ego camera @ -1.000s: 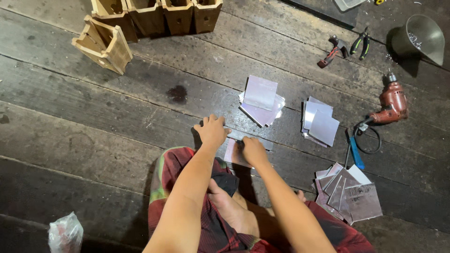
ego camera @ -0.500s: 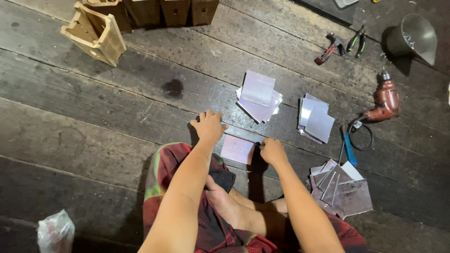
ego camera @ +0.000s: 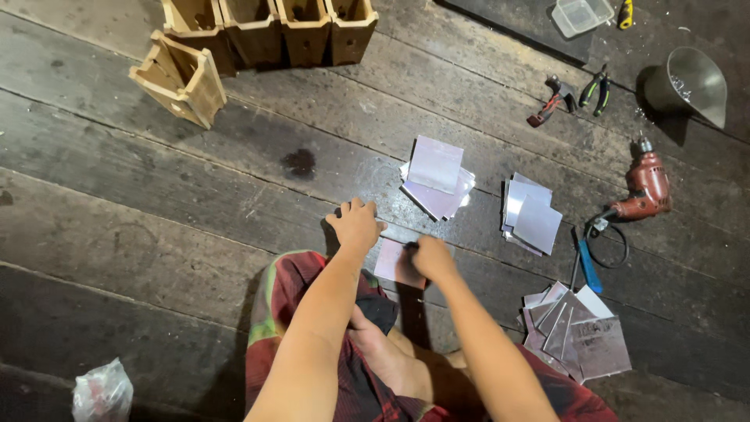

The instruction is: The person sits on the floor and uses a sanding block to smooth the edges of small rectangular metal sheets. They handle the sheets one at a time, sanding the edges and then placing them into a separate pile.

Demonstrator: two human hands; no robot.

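Head view: a pinkish metal square (ego camera: pixel 393 262) lies flat on the plank floor (ego camera: pixel 141 234), just ahead of the person's knees. Left hand (ego camera: pixel 355 225) rests at its upper left edge, fingers spread, grip apart. Right hand (ego camera: pixel 430 258) covers its right edge, grip curled together; whether it pinches the square cannot be told. Two stacks of squares (ego camera: pixel 437 176) (ego camera: pixel 531 215) lie beyond; a red drill (ego camera: pixel 644 187) lies right.
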